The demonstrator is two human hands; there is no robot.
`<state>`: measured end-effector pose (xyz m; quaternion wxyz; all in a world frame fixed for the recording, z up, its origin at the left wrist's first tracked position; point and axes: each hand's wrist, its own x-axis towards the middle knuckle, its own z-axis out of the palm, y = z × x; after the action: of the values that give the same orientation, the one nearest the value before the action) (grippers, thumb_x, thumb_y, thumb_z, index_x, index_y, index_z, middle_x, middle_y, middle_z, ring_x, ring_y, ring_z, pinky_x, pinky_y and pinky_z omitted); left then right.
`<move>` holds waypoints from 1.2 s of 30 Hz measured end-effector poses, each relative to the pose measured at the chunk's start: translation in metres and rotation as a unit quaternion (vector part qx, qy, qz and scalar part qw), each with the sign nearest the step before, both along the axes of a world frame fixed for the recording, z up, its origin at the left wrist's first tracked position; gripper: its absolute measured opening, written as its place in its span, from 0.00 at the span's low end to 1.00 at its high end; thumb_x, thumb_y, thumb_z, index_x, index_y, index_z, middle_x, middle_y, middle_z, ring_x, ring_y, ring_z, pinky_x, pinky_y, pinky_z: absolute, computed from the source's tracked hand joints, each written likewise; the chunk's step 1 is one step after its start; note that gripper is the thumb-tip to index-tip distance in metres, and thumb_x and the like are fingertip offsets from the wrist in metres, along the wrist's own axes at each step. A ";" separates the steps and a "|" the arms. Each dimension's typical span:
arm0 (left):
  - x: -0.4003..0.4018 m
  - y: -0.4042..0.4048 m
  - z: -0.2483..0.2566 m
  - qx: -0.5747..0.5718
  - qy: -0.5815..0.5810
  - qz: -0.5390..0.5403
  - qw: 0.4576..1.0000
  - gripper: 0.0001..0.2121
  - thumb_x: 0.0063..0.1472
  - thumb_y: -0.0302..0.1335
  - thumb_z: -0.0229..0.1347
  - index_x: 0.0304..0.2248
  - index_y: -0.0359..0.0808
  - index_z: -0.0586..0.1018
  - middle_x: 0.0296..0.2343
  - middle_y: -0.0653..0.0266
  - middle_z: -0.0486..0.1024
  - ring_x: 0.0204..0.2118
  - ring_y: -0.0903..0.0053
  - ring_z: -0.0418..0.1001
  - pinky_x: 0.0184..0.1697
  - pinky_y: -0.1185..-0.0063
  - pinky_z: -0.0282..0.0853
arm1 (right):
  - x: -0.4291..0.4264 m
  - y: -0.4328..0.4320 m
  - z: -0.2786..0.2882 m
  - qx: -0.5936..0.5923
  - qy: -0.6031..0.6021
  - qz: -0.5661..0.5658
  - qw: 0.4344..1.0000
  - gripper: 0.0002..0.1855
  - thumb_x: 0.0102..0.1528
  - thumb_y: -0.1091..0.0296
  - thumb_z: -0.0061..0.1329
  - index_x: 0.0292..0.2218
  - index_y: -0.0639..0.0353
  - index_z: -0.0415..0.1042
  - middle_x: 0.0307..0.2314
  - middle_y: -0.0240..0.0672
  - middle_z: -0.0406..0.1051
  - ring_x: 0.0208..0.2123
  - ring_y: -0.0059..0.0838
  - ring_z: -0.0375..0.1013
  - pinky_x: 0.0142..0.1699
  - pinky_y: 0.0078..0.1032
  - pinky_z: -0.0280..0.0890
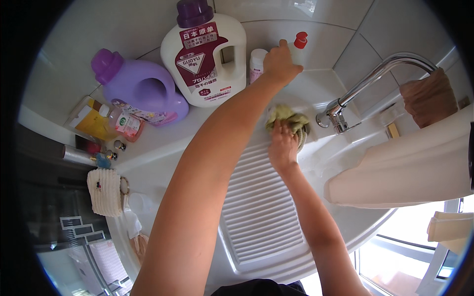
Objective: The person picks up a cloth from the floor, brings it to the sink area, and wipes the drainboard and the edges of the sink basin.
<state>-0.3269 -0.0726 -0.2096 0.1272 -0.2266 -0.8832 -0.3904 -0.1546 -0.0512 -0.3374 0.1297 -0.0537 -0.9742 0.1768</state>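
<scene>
My left hand (279,66) reaches to the back ledge of the sink, its fingers around a bottle with a red cap (300,40); the palm side is hidden, so the grip is unclear. Beside it stands a small white bottle with a white lid (257,64). My right hand (284,146) lies on a bunched green cloth (287,118) at the upper end of the ribbed washboard (263,207), which is part of the white sink. Its fingers press on the cloth, and I cannot tell whether they close on it.
A chrome faucet (370,79) rises at the right, near a hanging brown cloth (429,98) and a large pale fabric (400,166). Along the back left are a white detergent jug (200,70), a purple jug (144,88) and a pink bottle (127,124). A white knitted pouch (104,192) is on the left.
</scene>
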 end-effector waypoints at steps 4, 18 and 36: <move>0.003 0.010 0.000 -0.015 -0.014 -0.001 1.000 0.27 0.39 0.35 0.64 0.34 0.27 0.66 0.24 0.48 0.75 0.31 0.58 0.76 0.34 0.69 0.71 | 0.014 -0.034 -0.004 0.089 -0.036 0.034 0.995 0.19 0.50 0.71 0.38 0.44 0.67 0.67 0.43 0.52 0.67 0.51 0.49 0.62 0.55 0.52 0.48; -0.003 0.010 0.012 -0.087 -0.099 0.017 0.991 0.46 0.45 0.37 0.61 0.49 0.13 0.44 0.40 0.34 0.65 0.41 0.53 0.71 0.44 0.73 0.69 | 0.035 -0.070 -0.006 0.090 -0.020 0.255 0.963 0.26 0.50 0.69 0.39 0.52 0.52 0.62 0.54 0.37 0.56 0.58 0.36 0.52 0.60 0.50 0.40; 0.309 -0.305 -0.027 -0.259 -0.222 0.155 0.927 0.47 0.36 0.43 0.68 0.55 0.41 0.56 0.53 0.49 0.55 0.55 0.53 0.54 0.53 0.62 0.58 | 0.029 -0.152 0.002 0.110 -0.112 0.255 0.954 0.22 0.52 0.70 0.41 0.50 0.58 0.64 0.54 0.37 0.58 0.56 0.37 0.57 0.60 0.43 0.47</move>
<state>-0.0184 -0.3780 -0.2363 -0.0766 -0.0197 -0.9833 -0.1638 -0.1261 -0.2031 -0.3353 -0.0248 0.1911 -0.9773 0.0886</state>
